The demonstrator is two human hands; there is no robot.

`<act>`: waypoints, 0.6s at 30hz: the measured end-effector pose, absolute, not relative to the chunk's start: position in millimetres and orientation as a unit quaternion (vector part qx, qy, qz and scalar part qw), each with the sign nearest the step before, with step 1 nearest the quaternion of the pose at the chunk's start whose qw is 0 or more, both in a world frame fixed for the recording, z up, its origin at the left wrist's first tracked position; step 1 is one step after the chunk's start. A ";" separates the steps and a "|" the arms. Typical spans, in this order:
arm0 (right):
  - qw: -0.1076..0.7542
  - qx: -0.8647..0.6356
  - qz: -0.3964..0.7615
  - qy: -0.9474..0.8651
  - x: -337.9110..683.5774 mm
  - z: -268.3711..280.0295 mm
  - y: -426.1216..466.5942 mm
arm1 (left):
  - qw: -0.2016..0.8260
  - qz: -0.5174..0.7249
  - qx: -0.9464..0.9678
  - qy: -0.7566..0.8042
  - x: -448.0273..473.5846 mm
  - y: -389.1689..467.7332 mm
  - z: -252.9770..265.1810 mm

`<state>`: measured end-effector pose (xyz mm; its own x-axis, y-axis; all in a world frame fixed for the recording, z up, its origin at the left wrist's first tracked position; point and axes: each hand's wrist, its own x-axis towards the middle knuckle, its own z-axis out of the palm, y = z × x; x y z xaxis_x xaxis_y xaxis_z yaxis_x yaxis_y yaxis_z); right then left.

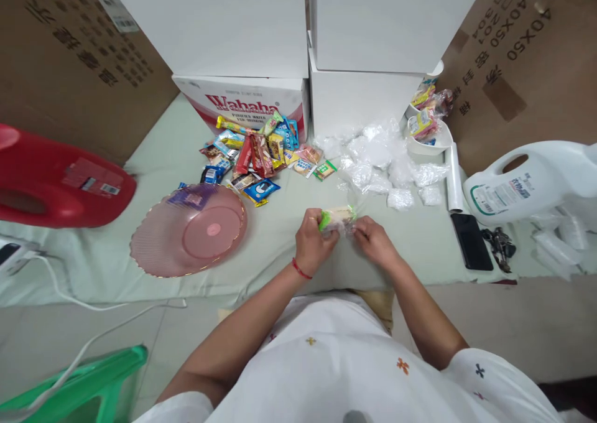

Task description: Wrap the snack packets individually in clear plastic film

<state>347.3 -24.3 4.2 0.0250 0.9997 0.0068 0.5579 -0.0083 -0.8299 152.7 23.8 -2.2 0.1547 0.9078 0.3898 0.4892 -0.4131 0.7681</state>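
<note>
A small pale snack in a wrapper with green ends (339, 216) is between my two hands, just above the table cover. My left hand (312, 242), with a red string bracelet at its wrist, has its fingers closed around the snack's left end. Clear plastic film shows around the snack's lower side and right end. My right hand (374, 241) pinches at that right end, on the film. Beyond my hands lie several lumps wrapped in clear plastic (373, 155). To their left spreads a pile of packaged snacks (254, 152).
At left are a pink glass bowl (158, 249), a red jug (69, 180) and a white cable (56, 286). At right lie a white roll (453, 177), a phone (471, 241), keys (500, 246) and a white jug (527, 177). Boxes (252, 102) stand behind; a white bowl (431, 146) holds snacks.
</note>
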 end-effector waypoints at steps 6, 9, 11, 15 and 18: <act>0.552 -0.513 0.557 -0.348 302.9 -7.5 -21.6 | 0.020 0.445 0.829 0.337 165.8 3.6 -14.8; 0.584 -0.452 0.628 -0.246 301.2 -9.2 -19.4 | -0.007 0.439 0.843 0.311 166.7 4.9 -19.2; 0.574 -0.429 0.659 -0.228 305.7 -7.7 -19.8 | 0.016 0.438 0.843 0.313 164.8 6.9 -21.5; 0.511 -0.408 0.716 -0.245 317.9 -4.1 -23.6 | 0.069 0.394 0.861 0.315 157.3 8.6 -27.0; 0.458 -0.429 0.734 -0.260 324.7 -5.0 -25.6 | 0.085 0.336 0.887 0.305 152.7 9.1 -33.0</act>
<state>324.7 -25.6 -5.0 -0.2135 0.8950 -0.3917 -0.4489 -0.4459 -0.7743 152.7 9.1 -33.0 0.5883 0.5986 0.5436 0.4839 -0.7992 0.3564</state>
